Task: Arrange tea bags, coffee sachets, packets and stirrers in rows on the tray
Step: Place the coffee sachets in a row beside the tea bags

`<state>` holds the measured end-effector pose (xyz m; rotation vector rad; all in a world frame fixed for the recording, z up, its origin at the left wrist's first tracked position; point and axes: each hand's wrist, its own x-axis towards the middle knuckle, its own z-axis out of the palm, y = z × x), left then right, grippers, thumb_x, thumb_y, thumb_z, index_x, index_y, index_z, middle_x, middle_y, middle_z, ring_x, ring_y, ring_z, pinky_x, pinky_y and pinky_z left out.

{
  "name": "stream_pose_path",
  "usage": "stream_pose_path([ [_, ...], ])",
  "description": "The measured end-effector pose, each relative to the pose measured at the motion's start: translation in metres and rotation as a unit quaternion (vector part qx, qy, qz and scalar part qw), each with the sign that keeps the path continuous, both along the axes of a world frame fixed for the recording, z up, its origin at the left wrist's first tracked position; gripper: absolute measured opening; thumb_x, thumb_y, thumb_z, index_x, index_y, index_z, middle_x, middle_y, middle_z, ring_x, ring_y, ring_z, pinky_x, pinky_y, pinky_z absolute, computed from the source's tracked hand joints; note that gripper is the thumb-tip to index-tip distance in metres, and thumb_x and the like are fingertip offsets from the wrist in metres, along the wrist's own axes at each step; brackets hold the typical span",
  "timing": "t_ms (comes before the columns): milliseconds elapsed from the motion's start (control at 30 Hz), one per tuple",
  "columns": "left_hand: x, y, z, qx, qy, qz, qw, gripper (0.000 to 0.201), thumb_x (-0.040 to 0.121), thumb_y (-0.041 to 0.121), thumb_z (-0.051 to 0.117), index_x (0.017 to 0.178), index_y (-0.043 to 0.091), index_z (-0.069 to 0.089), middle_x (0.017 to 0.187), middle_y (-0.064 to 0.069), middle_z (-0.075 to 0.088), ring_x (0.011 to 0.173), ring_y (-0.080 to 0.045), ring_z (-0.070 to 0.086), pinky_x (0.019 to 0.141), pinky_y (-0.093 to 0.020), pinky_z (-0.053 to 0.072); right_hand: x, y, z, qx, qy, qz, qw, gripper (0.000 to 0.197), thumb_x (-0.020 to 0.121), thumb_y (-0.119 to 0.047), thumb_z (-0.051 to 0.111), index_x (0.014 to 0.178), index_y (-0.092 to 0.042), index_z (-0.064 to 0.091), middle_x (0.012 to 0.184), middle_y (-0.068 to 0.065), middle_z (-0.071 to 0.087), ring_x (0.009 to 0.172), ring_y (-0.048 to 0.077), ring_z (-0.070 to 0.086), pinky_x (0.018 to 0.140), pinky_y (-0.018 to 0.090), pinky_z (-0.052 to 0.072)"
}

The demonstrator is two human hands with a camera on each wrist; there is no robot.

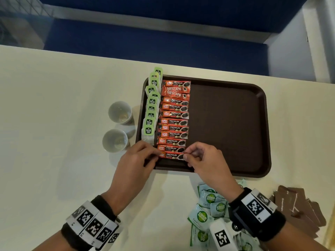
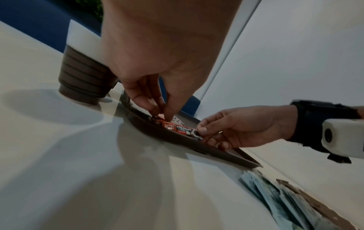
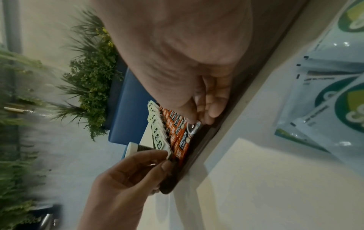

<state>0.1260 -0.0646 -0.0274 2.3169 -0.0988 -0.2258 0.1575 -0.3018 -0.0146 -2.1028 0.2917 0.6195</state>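
A brown tray (image 1: 230, 127) lies on the white table. Along its left edge runs a row of green tea bags (image 1: 151, 107), and beside it a row of red coffee sachets (image 1: 175, 115). The nearest coffee sachet (image 1: 171, 156) lies at the tray's front, held at both ends. My left hand (image 1: 155, 154) pinches its left end; my right hand (image 1: 184, 155) pinches its right end. The left wrist view shows the same sachet (image 2: 182, 129) between my left fingers (image 2: 169, 115) and my right hand (image 2: 204, 132). In the right wrist view the sachet (image 3: 184, 140) lies by the tray rim (image 3: 199, 149).
Two white paper cups (image 1: 119, 112) (image 1: 114, 140) stand left of the tray. White-and-green packets (image 1: 208, 214) lie in a heap on the table at the front right, with brown packets (image 1: 297, 205) further right. The tray's right half is bare.
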Motion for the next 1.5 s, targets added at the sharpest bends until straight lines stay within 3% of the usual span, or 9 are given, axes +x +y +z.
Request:
stream_pose_path([
  [67,0.000,-0.001,-0.003,0.012,-0.013,-0.017,1.000,0.022,0.093,0.014,0.082,0.113,0.020,0.081,0.113,0.010,0.067,0.100,-0.008,0.065,0.084,-0.025,0.058,0.000,0.001,0.000,-0.030,-0.015,0.017,0.999,0.011,0.095,-0.023,0.081,0.088,-0.027,0.074,0.073,-0.005,0.073,0.065,0.001,0.067,0.060,0.013,0.051],
  [167,0.000,-0.002,-0.009,0.027,-0.025,-0.031,0.999,0.025,0.089,0.011,0.086,0.113,0.018,0.081,0.113,0.006,0.068,0.102,-0.013,0.067,0.085,-0.032,0.061,0.001,0.002,-0.001,-0.055,-0.022,0.035,0.998,0.013,0.094,-0.023,0.082,0.086,-0.028,0.073,0.071,-0.009,0.070,0.063,-0.003,0.061,0.058,0.010,0.046],
  [533,0.009,-0.009,-0.017,0.064,-0.062,-0.075,0.993,0.027,0.090,0.013,0.086,0.116,0.015,0.082,0.112,-0.002,0.071,0.106,-0.024,0.070,0.082,-0.042,0.066,0.002,0.000,-0.004,-0.071,-0.024,0.050,0.996,0.016,0.094,-0.024,0.082,0.091,-0.029,0.067,0.066,-0.011,0.069,0.064,0.001,0.064,0.059,0.016,0.046],
  [733,0.010,-0.008,-0.016,0.063,-0.058,-0.079,0.993,0.024,0.091,0.015,0.085,0.115,0.015,0.082,0.112,0.000,0.070,0.105,-0.023,0.069,0.081,-0.040,0.064,0.002,-0.001,-0.003,-0.064,-0.026,0.050,0.996,0.016,0.094,-0.026,0.082,0.097,-0.027,0.067,0.069,-0.009,0.072,0.068,0.003,0.067,0.062,0.019,0.052],
  [900,0.012,-0.010,-0.015,0.065,-0.063,-0.095,0.991,0.029,0.088,0.014,0.088,0.117,0.017,0.081,0.112,0.000,0.070,0.105,-0.022,0.068,0.085,-0.035,0.061,0.003,0.000,-0.004,-0.059,-0.019,0.051,0.997,0.017,0.095,-0.026,0.082,0.098,-0.029,0.066,0.070,-0.010,0.072,0.067,0.001,0.067,0.059,0.013,0.048],
  [1167,0.015,-0.010,-0.017,0.072,-0.064,-0.105,0.990,0.028,0.088,0.011,0.088,0.114,0.015,0.082,0.111,-0.002,0.071,0.104,-0.024,0.069,0.085,-0.038,0.062,0.003,-0.001,-0.004,-0.052,-0.018,0.053,0.997,0.016,0.095,-0.025,0.082,0.099,-0.028,0.067,0.072,-0.008,0.072,0.068,0.002,0.067,0.059,0.014,0.049],
  [1500,0.015,-0.010,-0.011,0.050,-0.050,-0.092,0.993,0.026,0.094,0.020,0.081,0.119,0.016,0.079,0.116,0.001,0.069,0.108,-0.021,0.069,0.087,-0.041,0.065,0.008,-0.010,0.001,-0.033,-0.035,0.031,0.998,0.011,0.097,-0.023,0.078,0.100,-0.028,0.069,0.075,-0.007,0.073,0.068,0.005,0.068,0.063,0.016,0.053],
])
